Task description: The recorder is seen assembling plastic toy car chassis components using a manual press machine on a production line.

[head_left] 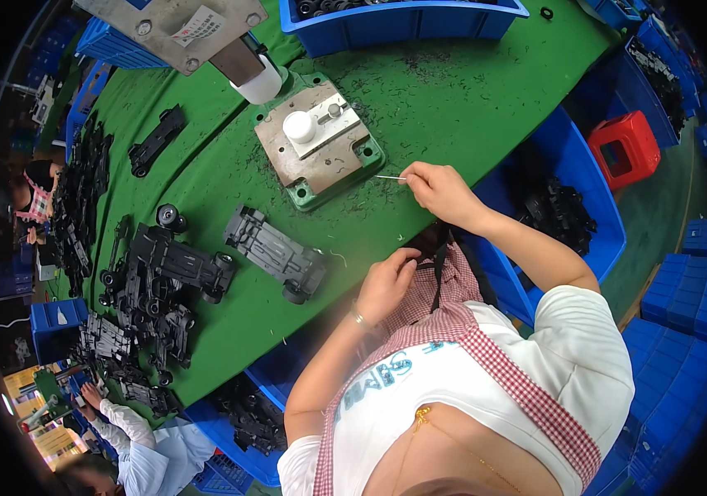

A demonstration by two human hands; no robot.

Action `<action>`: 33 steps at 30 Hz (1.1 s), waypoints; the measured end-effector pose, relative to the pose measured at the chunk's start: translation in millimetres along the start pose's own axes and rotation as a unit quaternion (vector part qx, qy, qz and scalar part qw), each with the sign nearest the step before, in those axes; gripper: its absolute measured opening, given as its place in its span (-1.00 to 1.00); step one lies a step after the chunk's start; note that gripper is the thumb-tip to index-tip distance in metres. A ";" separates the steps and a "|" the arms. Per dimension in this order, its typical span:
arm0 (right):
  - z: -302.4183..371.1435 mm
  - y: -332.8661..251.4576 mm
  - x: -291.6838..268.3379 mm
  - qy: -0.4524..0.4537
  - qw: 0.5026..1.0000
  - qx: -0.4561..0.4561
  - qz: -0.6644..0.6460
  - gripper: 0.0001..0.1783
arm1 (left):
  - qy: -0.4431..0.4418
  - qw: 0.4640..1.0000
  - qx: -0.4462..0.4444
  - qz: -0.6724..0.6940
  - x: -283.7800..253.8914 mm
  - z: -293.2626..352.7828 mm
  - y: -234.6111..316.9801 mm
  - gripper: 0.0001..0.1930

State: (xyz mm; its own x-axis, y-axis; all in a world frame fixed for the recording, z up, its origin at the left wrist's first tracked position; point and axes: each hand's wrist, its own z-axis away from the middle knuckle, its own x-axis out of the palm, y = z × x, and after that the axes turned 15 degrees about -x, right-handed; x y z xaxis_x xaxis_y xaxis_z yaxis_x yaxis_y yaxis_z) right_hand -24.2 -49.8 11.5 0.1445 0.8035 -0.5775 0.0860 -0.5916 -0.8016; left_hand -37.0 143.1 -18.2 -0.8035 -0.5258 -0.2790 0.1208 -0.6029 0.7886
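Note:
My right hand (444,192), fingers pinched, holds a thin pale rod (390,176) whose tip points at the near right corner of a green-based metal fixture (314,169). A white block with a round white knob (299,127) is mounted on that fixture. Above its far side hangs a press head with a white cylindrical tip (256,81). By the table's near edge, in front of the checked apron (432,318), my left hand (386,285) has curled fingers; what they hold, if anything, is hidden. A black toy car chassis with wheels (277,252) lies left of it.
More black chassis (178,263) are heaped on the green table (246,331) at left. Dark shavings (420,91) litter it around the fixture. Blue bins stand behind (403,33) and at right (610,231). A red stool (625,149) stands beyond; a co-worker (159,459) sits lower left.

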 end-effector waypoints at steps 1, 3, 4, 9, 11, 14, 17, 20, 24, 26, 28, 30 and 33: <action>-1.7 3.9 -1.1 -0.008 0.999 0.033 -0.032 -0.72 | 0.000 1.000 -0.001 0.000 0.0 0.1 0.4 -0.77; -4.2 7.2 -1.5 -0.013 0.998 0.043 -0.033 -0.72 | -0.004 1.000 0.000 -0.002 -0.5 0.7 1.2 -0.77; -5.2 8.8 -1.8 -0.018 0.998 0.052 -0.031 -0.71 | -0.004 1.000 0.000 -0.001 -0.3 0.6 1.0 -0.77; -7.1 20.3 -1.7 0.033 0.998 0.030 -0.052 -0.75 | -0.005 1.000 -0.008 0.000 -1.3 1.3 1.8 -0.78; -9.0 22.2 -3.7 0.053 0.996 0.044 -0.050 -0.73 | -0.007 1.000 -0.005 -0.003 -1.2 0.8 1.0 -0.78; -11.1 21.8 -2.2 0.083 0.996 0.012 -0.025 -0.70 | -0.007 1.000 -0.001 -0.009 -1.5 0.2 1.0 -0.78; -4.4 11.2 9.8 0.009 1.000 0.000 0.017 -0.68 | -0.008 1.000 0.001 -0.016 -1.5 -0.5 0.6 -0.78; -0.9 5.8 12.7 -0.005 0.998 -0.011 0.064 -0.67 | -0.005 1.000 0.007 -0.021 -0.6 -1.6 -1.3 -0.78; 4.2 16.0 17.1 0.015 0.994 -0.066 0.080 -0.68 | -0.009 1.000 0.004 -0.021 -1.0 -1.6 3.1 -0.78; 5.0 14.1 16.8 0.004 0.993 -0.081 0.082 -0.69 | -0.008 1.000 0.004 -0.017 -1.3 -0.4 1.4 -0.78; 5.6 13.8 9.0 -0.002 0.996 -0.070 0.048 -0.70 | -0.010 1.000 0.003 -0.011 -1.7 0.3 1.0 -0.77; 2.9 11.4 3.0 -0.008 0.998 -0.057 0.015 -0.70 | -0.003 1.000 0.005 -0.021 -2.2 0.3 2.2 -0.78; 1.4 12.0 1.6 -0.008 1.000 0.008 0.019 -0.75 | -0.008 1.000 0.003 -0.016 -1.8 -1.1 -1.1 -0.77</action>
State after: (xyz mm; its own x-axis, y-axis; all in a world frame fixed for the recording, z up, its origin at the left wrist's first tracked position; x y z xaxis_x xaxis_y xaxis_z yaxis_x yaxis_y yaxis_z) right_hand -24.4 -55.5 0.7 0.1315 0.7820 -0.6092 0.0658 -0.6201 -0.7818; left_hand -35.0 144.0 -19.1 -0.8163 -0.4964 -0.2953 0.0918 -0.6163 0.7822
